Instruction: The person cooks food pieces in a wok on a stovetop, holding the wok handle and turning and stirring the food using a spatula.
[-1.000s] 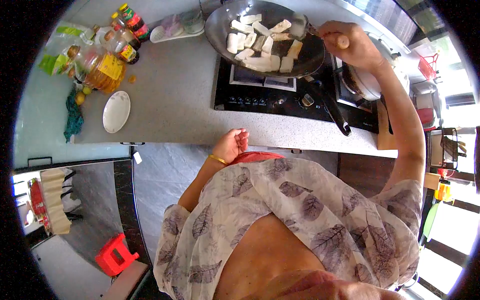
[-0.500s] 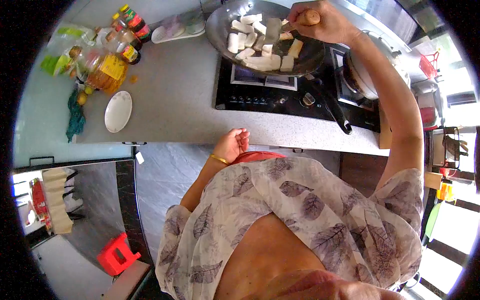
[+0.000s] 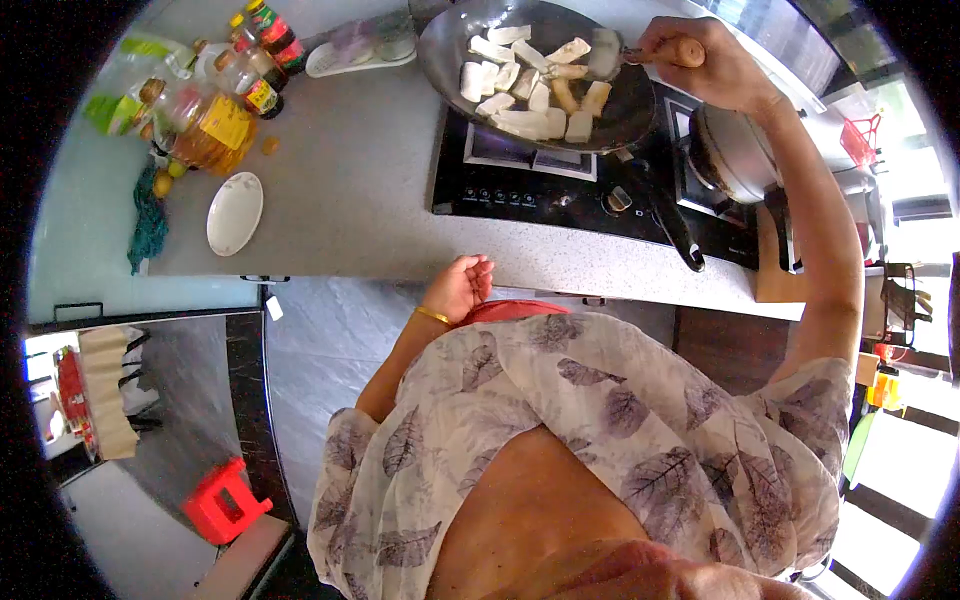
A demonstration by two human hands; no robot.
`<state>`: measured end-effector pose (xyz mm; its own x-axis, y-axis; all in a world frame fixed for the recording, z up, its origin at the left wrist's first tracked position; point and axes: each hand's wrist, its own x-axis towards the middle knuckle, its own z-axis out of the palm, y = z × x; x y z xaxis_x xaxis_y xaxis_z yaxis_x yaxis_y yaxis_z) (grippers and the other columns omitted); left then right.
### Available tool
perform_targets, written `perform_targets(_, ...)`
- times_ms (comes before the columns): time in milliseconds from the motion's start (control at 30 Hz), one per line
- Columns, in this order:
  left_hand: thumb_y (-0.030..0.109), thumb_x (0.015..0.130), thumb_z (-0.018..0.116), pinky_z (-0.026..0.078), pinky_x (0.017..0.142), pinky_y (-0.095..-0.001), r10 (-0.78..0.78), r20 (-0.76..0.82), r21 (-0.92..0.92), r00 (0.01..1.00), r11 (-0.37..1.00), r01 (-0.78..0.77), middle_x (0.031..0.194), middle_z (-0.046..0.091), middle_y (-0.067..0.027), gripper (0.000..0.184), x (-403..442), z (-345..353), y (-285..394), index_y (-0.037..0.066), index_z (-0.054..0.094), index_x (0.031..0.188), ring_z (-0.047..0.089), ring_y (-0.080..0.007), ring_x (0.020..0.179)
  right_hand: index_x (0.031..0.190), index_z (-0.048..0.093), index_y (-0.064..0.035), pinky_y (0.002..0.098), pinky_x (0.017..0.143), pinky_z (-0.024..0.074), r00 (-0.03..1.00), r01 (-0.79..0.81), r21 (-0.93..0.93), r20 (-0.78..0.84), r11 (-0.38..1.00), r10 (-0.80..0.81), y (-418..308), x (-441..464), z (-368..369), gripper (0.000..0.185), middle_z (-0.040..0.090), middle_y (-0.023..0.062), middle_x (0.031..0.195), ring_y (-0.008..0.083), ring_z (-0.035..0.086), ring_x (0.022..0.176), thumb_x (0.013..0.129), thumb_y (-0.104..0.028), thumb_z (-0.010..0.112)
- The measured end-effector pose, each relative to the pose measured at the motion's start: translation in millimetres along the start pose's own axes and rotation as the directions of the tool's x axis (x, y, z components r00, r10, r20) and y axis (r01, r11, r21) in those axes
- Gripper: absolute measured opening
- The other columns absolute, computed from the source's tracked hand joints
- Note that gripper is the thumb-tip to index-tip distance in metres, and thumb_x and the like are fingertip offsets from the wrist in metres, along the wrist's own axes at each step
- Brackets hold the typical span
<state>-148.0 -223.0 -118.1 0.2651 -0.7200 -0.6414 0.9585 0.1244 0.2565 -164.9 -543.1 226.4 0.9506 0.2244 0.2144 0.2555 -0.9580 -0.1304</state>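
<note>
My right hand [image 3: 705, 65] is closed round the wooden-ended handle of a spatula [image 3: 605, 55], whose metal blade is at the right side of a dark wok [image 3: 450, 75]. Several pale, flat food pieces [image 3: 530, 122] lie in the wok, and a few near the blade look browned. The wok sits over the left burner of a black stove [image 3: 500, 200], its black handle pointing toward the front edge. My left hand [image 3: 460, 288] is near the counter's front edge, fingers loosely curled, with nothing visible in it.
A white oval plate [image 3: 235, 214] lies on the counter [image 3: 340, 180], left of the stove. Behind it stand an oil jug [image 3: 205, 125] and several sauce bottles [image 3: 275, 40]. A pot [image 3: 735, 150] sits on the right burner. A red stool [image 3: 226, 502] is on the floor.
The spatula went left over the food, then back to the wok's right side with my right hand. A browned piece now shows near the blade. My left hand has barely moved.
</note>
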Motion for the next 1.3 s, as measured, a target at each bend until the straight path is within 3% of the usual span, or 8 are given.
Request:
perform_targets(267,0.016,0.083,0.049,0.047,0.063,-0.0296,0.004,-0.012,0.034,1.0,0.999,-0.003,0.082,0.059,-0.0041,0.012,-4,13,4,0.007,0.054,0.089,0.054,-0.0144,0.067,0.088,0.061,-0.0061,0.0311,0.075,0.0491,0.998,0.017,0.049,-0.059,0.999,-0.014,0,4,27,0.019,0.063,0.0089,0.086,0.022,0.061,0.079,0.069,-0.004,0.062)
perform_targets(467,0.016,0.084,0.048,0.047,0.064,-0.0292,0.015,-0.017,0.021,1.0,1.0,-0.014,0.084,0.059,-0.005,0.012,-3,10,4,0.006,0.053,0.089,0.054,-0.0144,0.069,0.085,0.06,-0.0043,0.0305,0.074,0.0497,0.999,0.011,0.08,0.048,0.997,-0.015,3,4,31,0.017,0.063,0.0084,0.084,0.0212,0.061,0.077,0.068,-0.003,0.062)
perform_targets(767,0.016,0.084,0.048,0.047,0.064,-0.0281,0.013,-0.008,0.038,1.0,0.999,-0.013,0.084,0.059,-0.0059,0.014,-7,21,5,0.005,0.054,0.091,0.053,-0.0146,0.069,0.087,0.063,-0.0049,0.0278,0.075,0.0465,0.998,0.059,0.124,0.026,0.991,-0.063,32,-2,22,0.019,0.062,0.0061,0.088,0.0183,0.059,0.081,0.069,-0.002,0.06)
perform_targets(867,0.016,0.083,0.049,0.046,0.064,-0.0283,-0.013,-0.003,0.06,1.0,0.998,0.013,0.083,0.059,-0.006,0.015,-5,31,2,0.005,0.053,0.092,0.053,-0.0148,0.068,0.087,0.063,-0.0052,0.0269,0.074,0.0464,0.996,-0.089,0.16,0.004,0.983,0.09,34,-7,14,0.019,0.062,0.0045,0.088,0.017,0.059,0.079,0.068,-0.002,0.061)
perform_targets(1000,0.017,0.082,0.05,0.046,0.064,-0.0281,-0.061,0.009,0.108,0.998,0.992,0.059,0.084,0.058,-0.0062,0.017,0,46,-3,0.005,0.053,0.093,0.052,-0.0153,0.069,0.088,0.063,-0.0056,0.0231,0.065,0.0481,0.953,-0.274,0.505,0.026,0.818,0.303,61,-14,22,0.015,0.062,0.005,0.089,0.0139,0.059,0.073,0.073,-0.005,0.058)
perform_targets(1200,0.02,0.082,0.051,0.045,0.065,-0.0274,-0.093,0.076,0.183,0.993,0.98,0.078,0.085,0.058,-0.0044,0.017,10,48,-13,0.007,0.054,0.093,0.053,-0.0147,0.07,0.089,0.061,-0.0029,0.0224,0.063,0.0491,0.99,-0.129,0.477,0.011,0.869,0.141,102,-5,26,0.018,0.062,0.0076,0.093,0.0132,0.058,0.071,0.072,-0.007,0.058)
perform_targets(1233,0.02,0.082,0.05,0.045,0.065,-0.0276,-0.097,0.077,0.216,0.992,0.973,0.078,0.085,0.058,-0.0042,0.017,11,51,-13,0.007,0.054,0.093,0.053,-0.0144,0.069,0.082,0.06,0.0018,0.0287,0.052,0.0506,0.957,-0.247,0.644,0.043,0.724,0.287,67,2,8,0.017,0.063,0.0128,0.07,0.0226,0.062,0.061,0.066,-0.003,0.055)
perform_targets(1300,0.021,0.083,0.05,0.045,0.065,-0.0279,-0.097,0.094,0.298,0.991,0.953,0.065,0.085,0.059,-0.0037,0.017,11,64,-14,0.008,0.055,0.092,0.053,-0.0138,0.069,0.082,0.06,0.0034,0.029,0.053,0.0515,0.929,-0.328,0.628,0.08,0.706,0.361,70,8,0,0.018,0.063,0.0127,0.07,0.0223,0.062,0.063,0.065,-0.002,0.055)
